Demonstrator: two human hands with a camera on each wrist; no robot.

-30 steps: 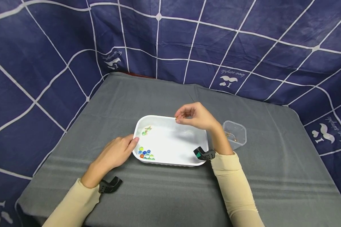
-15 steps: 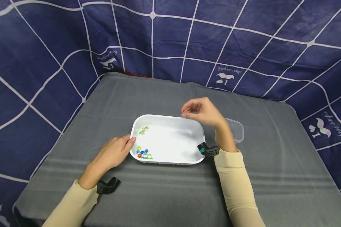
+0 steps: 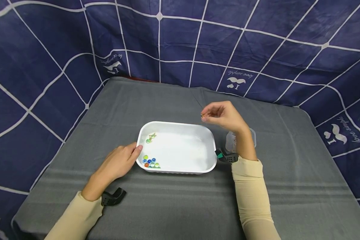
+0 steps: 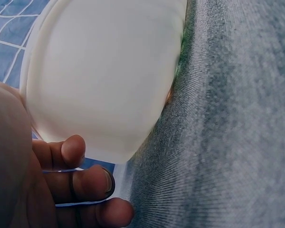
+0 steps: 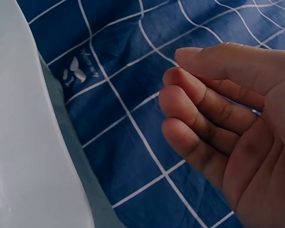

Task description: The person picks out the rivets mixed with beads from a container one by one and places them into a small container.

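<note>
My left hand point(image 3: 120, 161) grips the left rim of a white tray point(image 3: 183, 146), thumb over the edge. In the left wrist view its curled fingers point(image 4: 92, 183) show beside the tray's outer wall. Several coloured glass marbles point(image 3: 150, 162) lie in the tray's near left corner. Small gold and green pieces point(image 3: 151, 137) lie near its far left corner. My right hand point(image 3: 226, 116) is raised beyond the tray's far right corner and pinches a tiny gold piece point(image 3: 202, 115) between thumb and fingertips. The right wrist view hides that piece behind the fingers; its exact kind I cannot tell.
A clear plastic box point(image 3: 230, 141) stands right of the tray, partly covered by my right forearm. Grey cloth point(image 3: 174, 200) covers the table. A dark blue curtain point(image 3: 180, 40) with white lines hangs along the back and sides.
My right hand has moved right and a little away from me, from over the tray's far rim to beyond its far right corner, still pinching the gold piece. The left hand keeps its grip.
</note>
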